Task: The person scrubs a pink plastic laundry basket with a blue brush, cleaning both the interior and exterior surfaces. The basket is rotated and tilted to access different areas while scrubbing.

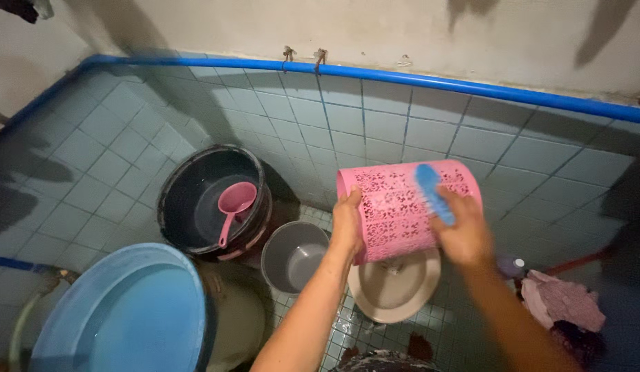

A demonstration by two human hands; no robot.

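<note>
A pink perforated plastic basket [396, 207] is held on its side in front of the tiled wall. My left hand [347, 224] grips its rim at the left end. My right hand [463, 231] holds a blue scrub brush [434, 193] with its head pressed against the basket's side. Below the basket a beige basin [396, 286] sits on the tiled floor.
A black tub [210, 200] of water with a pink dipper [232, 207] stands at left. A small grey bucket [292, 256] is beside it. A large blue basin [127, 313] fills the lower left. Pink cloth [561, 300] lies at right. A blue pipe [416, 79] runs along the wall.
</note>
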